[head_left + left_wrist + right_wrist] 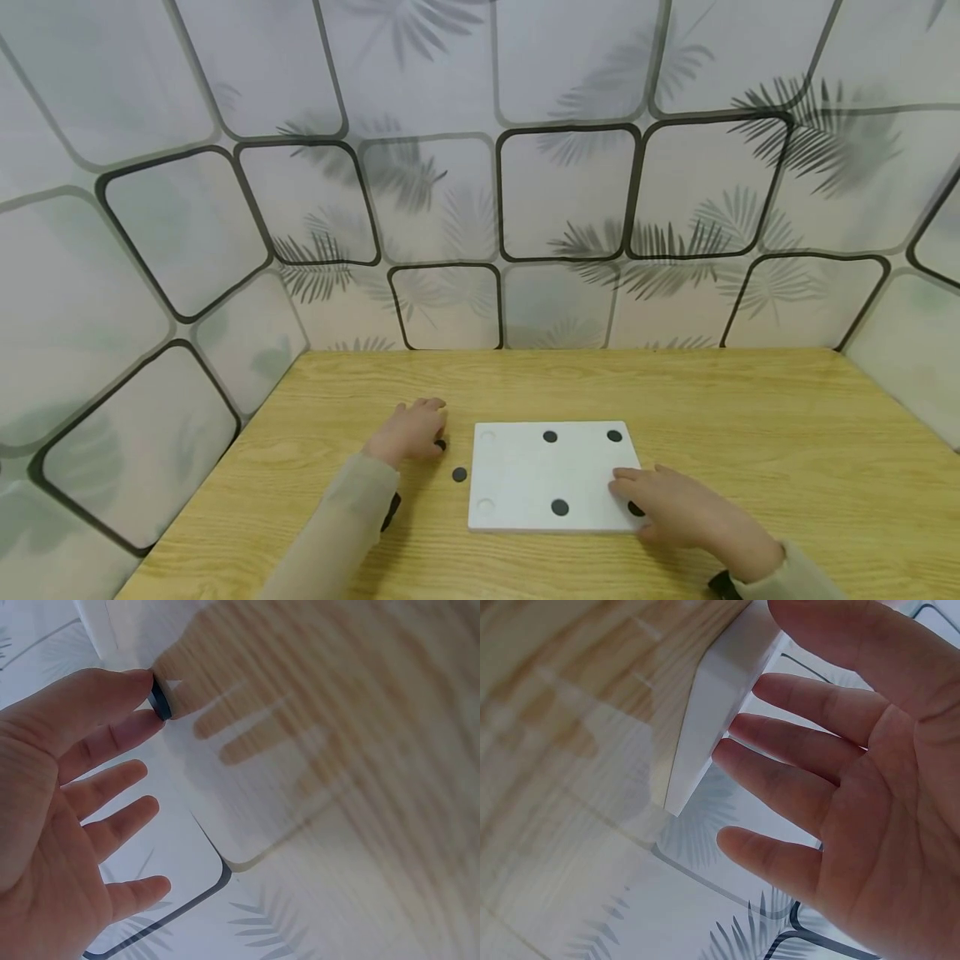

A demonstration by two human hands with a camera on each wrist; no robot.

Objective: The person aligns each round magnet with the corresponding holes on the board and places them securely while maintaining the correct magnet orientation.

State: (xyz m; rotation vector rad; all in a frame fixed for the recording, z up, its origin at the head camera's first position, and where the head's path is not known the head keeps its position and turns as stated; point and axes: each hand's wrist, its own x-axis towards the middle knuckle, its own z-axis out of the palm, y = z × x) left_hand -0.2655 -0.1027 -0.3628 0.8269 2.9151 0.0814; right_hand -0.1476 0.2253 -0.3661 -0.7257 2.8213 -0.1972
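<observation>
left hand (411, 432) pinching black disc (160, 698), right hand (667, 500) spread flat on white board (525, 479)

Both arms wear long, loose sleeves of thin pale beige cloth, slightly sheer, reaching down to the wrists. The left sleeve (341, 517) shows soft folds along the forearm, and a small black strap or device (391, 510) sits at its underside near the wrist. The right sleeve (798, 579) ends in a plain cuff, and beside it a dark rounded piece (723, 583) of a wrist-worn device shows at the lower edge of the head view. The left hand (411, 433) and the right hand (675, 507) are bare, with no gloves, rings or watch visible. The fingers (802, 746) have short, unpainted nails.
</observation>
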